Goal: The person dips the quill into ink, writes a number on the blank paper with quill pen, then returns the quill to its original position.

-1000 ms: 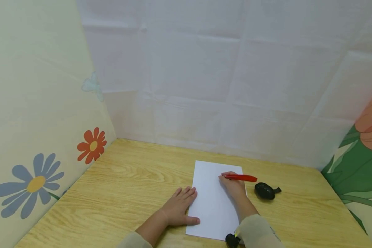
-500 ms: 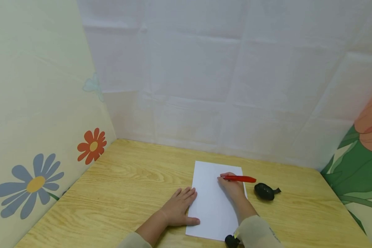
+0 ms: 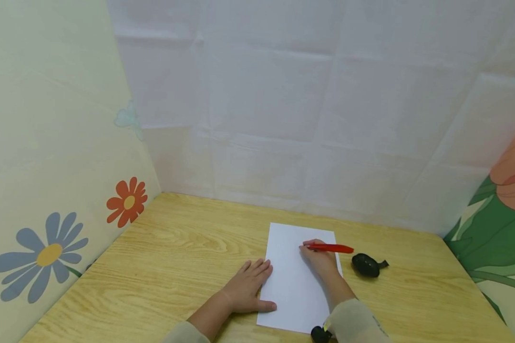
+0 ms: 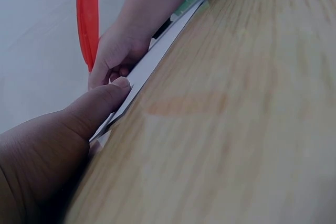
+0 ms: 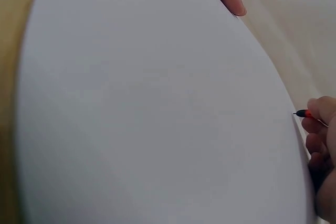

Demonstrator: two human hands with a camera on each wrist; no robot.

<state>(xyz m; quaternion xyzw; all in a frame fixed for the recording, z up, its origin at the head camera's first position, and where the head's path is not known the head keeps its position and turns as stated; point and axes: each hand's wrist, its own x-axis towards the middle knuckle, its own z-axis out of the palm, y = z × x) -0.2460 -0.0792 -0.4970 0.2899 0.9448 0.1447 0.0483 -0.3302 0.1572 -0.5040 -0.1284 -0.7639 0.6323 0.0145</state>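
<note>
On the wooden surface: right hand gripping red pen on white paper, left hand flat, fingers straight, pressing at paper's nine o'clock edge.

No readable text, label, brand, number or sign anywhere. Blank white on the sheet of paper, with no marks visible in the head view or the right wrist view. Only printed flowers, without lettering, on the wall panel left of the paper; nothing legible on the red pen or the small black object just right of the paper.
</note>
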